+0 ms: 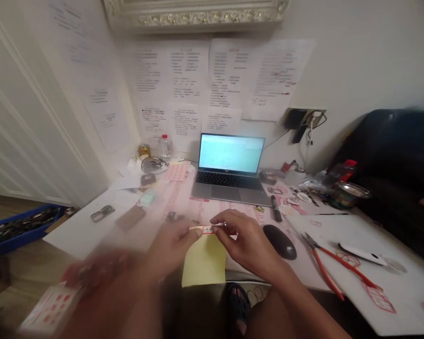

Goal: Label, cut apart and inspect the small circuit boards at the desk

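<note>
Near the front edge of the desk, my left hand [175, 242] pinches the upper left of a yellow paper sheet [204, 263] between thumb and fingers. My right hand [242, 238] is closed, with thumb and forefinger at the right end of a small red-bordered label [207, 230] along the sheet's top edge. The sheet hangs below both hands. Something small and shiny shows by the right fingers; I cannot tell whether it is a ring. My left forearm is blurred.
A laptop [229, 186] stands open behind the hands. To the right are a mouse [281, 241], a black marker [276, 208], red-handled pliers [325, 263] and a white-handled tool [362, 253]. A label sheet [177, 171] lies back left. A blue bin [28, 226] is at far left.
</note>
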Available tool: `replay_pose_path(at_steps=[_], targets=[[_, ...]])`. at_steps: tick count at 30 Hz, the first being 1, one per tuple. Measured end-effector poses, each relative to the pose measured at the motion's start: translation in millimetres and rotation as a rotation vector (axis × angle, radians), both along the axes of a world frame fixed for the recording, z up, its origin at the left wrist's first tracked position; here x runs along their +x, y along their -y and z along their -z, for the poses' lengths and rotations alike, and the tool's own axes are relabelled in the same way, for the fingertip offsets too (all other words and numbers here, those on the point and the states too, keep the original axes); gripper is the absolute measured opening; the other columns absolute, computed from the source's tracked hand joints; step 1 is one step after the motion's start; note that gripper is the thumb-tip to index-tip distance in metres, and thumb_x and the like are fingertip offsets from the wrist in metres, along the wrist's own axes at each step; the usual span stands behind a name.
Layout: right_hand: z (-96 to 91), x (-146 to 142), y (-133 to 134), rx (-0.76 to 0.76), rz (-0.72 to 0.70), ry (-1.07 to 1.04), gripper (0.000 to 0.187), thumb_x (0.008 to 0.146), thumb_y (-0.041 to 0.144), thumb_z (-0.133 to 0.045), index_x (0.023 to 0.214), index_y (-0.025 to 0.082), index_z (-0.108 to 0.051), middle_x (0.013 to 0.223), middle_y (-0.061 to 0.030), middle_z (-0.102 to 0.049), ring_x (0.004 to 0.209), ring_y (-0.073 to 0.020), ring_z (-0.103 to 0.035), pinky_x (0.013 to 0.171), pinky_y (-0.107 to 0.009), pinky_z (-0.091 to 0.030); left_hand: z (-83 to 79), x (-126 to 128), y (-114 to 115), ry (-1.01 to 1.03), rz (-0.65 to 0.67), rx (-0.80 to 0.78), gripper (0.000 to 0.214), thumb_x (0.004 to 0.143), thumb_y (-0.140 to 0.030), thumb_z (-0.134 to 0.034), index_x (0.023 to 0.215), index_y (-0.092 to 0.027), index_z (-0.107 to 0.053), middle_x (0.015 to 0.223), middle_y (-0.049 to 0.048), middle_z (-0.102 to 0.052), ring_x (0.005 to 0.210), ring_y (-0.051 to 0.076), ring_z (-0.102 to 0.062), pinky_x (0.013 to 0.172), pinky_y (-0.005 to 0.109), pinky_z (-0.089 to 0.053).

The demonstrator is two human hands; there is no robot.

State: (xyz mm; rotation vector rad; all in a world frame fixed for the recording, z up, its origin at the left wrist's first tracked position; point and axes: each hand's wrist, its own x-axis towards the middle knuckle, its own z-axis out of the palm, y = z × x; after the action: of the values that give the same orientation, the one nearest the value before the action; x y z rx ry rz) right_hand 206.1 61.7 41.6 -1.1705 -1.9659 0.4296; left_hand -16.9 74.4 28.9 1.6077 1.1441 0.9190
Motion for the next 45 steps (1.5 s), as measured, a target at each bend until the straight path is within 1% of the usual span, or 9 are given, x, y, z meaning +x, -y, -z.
replay_pose_path(at_steps=[3,13,15,18,21,27,32,38,45], targets=[[6.2,-2.4,0.8,0.125,0.025,0.067,0.017,0.099,0.016,-0.056,0.095,0.023,-0.071,0.093,-0.0049,-0.075,0.086,-0.022,-0.07,0.074,-0.035,-0.053,1.2,2.4,0.1,-0.006,0.035,-0.031,0.035,0.094,-0.051,-0.067,0.092,-0.019,-0.08,0.086,0.0065,-0.078,0.082,0.025,-0.071,0.069,0.031,-0.055],[26.5,-14.3,-0.6,0.44,0.141,0.19,0.017,0.104,0.011,-0.055,0.098,0.021,-0.066,0.098,-0.0084,-0.075,0.093,-0.025,-0.071,0.082,-0.041,-0.053,13.1,8.4,-0.7,0.129,0.087,-0.107,0.032,0.1,-0.048,-0.064,0.102,-0.02,-0.078,0.094,0.0046,-0.078,0.087,0.022,-0.069,0.077,0.029,-0.051],[29.2,-17.5,-0.2,0.48,0.179,0.253,0.016,0.104,0.01,-0.056,0.098,0.021,-0.066,0.097,-0.008,-0.076,0.093,-0.0246,-0.07,0.084,-0.041,-0.053,14.0,9.3,-1.6,0.112,0.067,-0.1,0.035,0.1,-0.05,-0.063,0.098,-0.019,-0.078,0.092,0.0037,-0.076,0.087,0.022,-0.067,0.078,0.029,-0.049],[31.7,-21.9,1.0,0.581,0.204,0.321,0.012,0.104,0.01,-0.06,0.1,0.02,-0.066,0.096,-0.0075,-0.076,0.094,-0.0248,-0.07,0.086,-0.04,-0.052,15.9,9.2,-2.8,0.063,0.014,-0.099,0.045,0.099,-0.057,-0.06,0.08,-0.018,-0.07,0.075,0.0005,-0.065,0.074,0.018,-0.057,0.068,0.027,-0.042],[32.8,-24.5,2.6,0.649,0.187,0.369,0.008,0.103,0.009,-0.062,0.105,0.015,-0.067,0.1,-0.0105,-0.075,0.099,-0.0273,-0.07,0.091,-0.042,-0.051,18.3,8.8,-3.2,0.122,-0.024,-0.199,0.05,0.096,-0.063,-0.061,0.073,-0.018,-0.061,0.068,-0.0017,-0.054,0.068,0.015,-0.05,0.062,0.026,-0.037],[33.9,-25.5,5.1,0.683,0.162,0.411,0.014,0.103,0.007,-0.06,0.114,0.012,-0.068,0.107,-0.0128,-0.077,0.106,-0.0296,-0.07,0.096,-0.045,-0.051,19.4,8.3,-2.2,0.296,-0.033,-0.386,0.052,0.088,-0.067,-0.072,0.075,-0.018,-0.061,0.073,-0.0009,-0.055,0.068,0.015,-0.051,0.064,0.025,-0.044],[36.7,-29.7,3.2,0.702,0.189,0.421,0.018,0.105,0.007,-0.055,0.116,0.014,-0.067,0.109,-0.0124,-0.076,0.109,-0.0296,-0.07,0.098,-0.045,-0.051,21.5,7.0,-2.6,0.33,-0.06,-0.412,0.055,0.083,-0.07,-0.076,0.075,-0.018,-0.062,0.073,-0.0003,-0.056,0.068,0.014,-0.051,0.063,0.025,-0.043],[43.0,-36.4,-0.3,0.608,0.249,0.323,0.016,0.107,0.006,-0.05,0.105,0.018,-0.061,0.104,-0.0114,-0.071,0.101,-0.0265,-0.067,0.089,-0.041,-0.055,21.1,6.4,-3.1,0.312,-0.042,-0.432,0.06,0.079,-0.076,-0.076,0.074,-0.018,-0.062,0.073,0.001,-0.056,0.07,0.016,-0.053,0.065,0.027,-0.044],[41.8,-35.9,4.1,0.668,0.243,0.381,0.019,0.108,0.005,-0.045,0.106,0.017,-0.06,0.105,-0.0131,-0.069,0.106,-0.0285,-0.066,0.089,-0.044,-0.057,20.5,6.7,-2.1,0.357,-0.052,-0.462,0.064,0.074,-0.079,-0.077,0.072,-0.017,-0.062,0.071,0.0016,-0.057,0.068,0.016,-0.052,0.063,0.027,-0.043]])
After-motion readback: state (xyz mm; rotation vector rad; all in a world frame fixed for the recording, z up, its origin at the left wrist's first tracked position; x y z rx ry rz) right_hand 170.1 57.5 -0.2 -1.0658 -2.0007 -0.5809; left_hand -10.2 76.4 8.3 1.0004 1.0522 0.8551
